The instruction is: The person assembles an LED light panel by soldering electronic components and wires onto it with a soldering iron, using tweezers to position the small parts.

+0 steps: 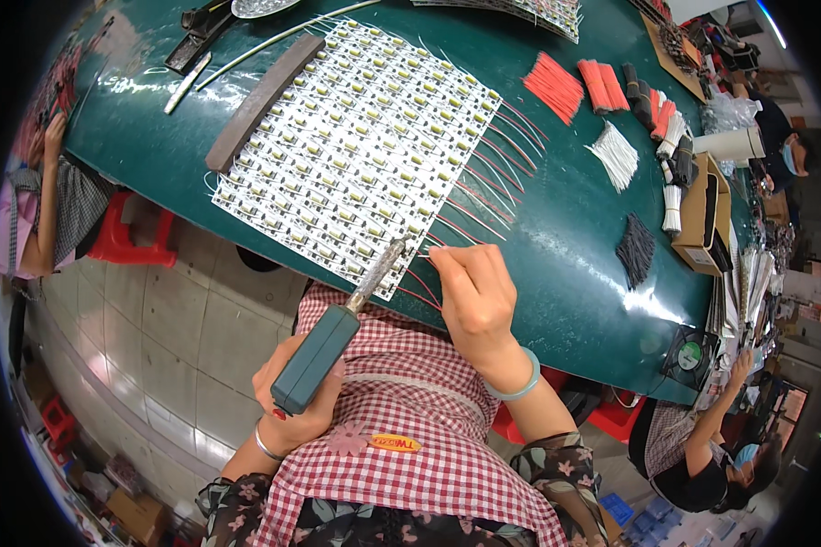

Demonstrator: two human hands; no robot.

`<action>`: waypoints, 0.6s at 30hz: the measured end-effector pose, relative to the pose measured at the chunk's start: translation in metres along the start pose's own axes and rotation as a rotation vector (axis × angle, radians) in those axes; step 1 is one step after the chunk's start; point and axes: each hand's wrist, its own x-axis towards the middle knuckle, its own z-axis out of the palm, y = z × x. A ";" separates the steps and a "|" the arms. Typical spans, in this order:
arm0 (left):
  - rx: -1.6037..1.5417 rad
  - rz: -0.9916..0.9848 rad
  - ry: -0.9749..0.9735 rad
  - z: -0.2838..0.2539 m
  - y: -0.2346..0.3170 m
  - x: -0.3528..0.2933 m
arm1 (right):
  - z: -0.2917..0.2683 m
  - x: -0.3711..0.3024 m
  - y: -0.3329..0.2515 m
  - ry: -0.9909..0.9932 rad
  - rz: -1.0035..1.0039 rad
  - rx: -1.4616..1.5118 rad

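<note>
My left hand (294, 427) is closed around the green handle of a soldering iron (317, 360). The iron's metal tip touches or hovers just over the near right edge of a white circuit board panel (347, 146), which carries rows of small yellowish parts. By that same edge, my right hand (479, 305) pinches the end of a thin wire close to the tip; the fingers partly hide it. Red and white wires (506, 150) stick out along the panel's right side. A dark brown bar (265, 105) lies along the panel's left edge.
Right of the panel on the green table (566, 237) lie red wire pieces (554, 88), white ones (614, 155) and black ones (636, 251). A cardboard box (705, 214) and a fan (689, 354) stand at the right edge. Other people sit left and right.
</note>
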 end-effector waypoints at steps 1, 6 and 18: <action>0.008 0.019 -0.010 -0.001 0.001 0.000 | -0.001 -0.001 -0.002 -0.014 0.001 0.033; -0.055 -0.058 -0.033 -0.001 0.002 -0.002 | 0.007 -0.009 -0.005 -0.044 0.037 0.061; -0.091 -0.091 -0.043 0.002 0.002 -0.004 | 0.008 -0.011 -0.006 -0.077 0.024 0.023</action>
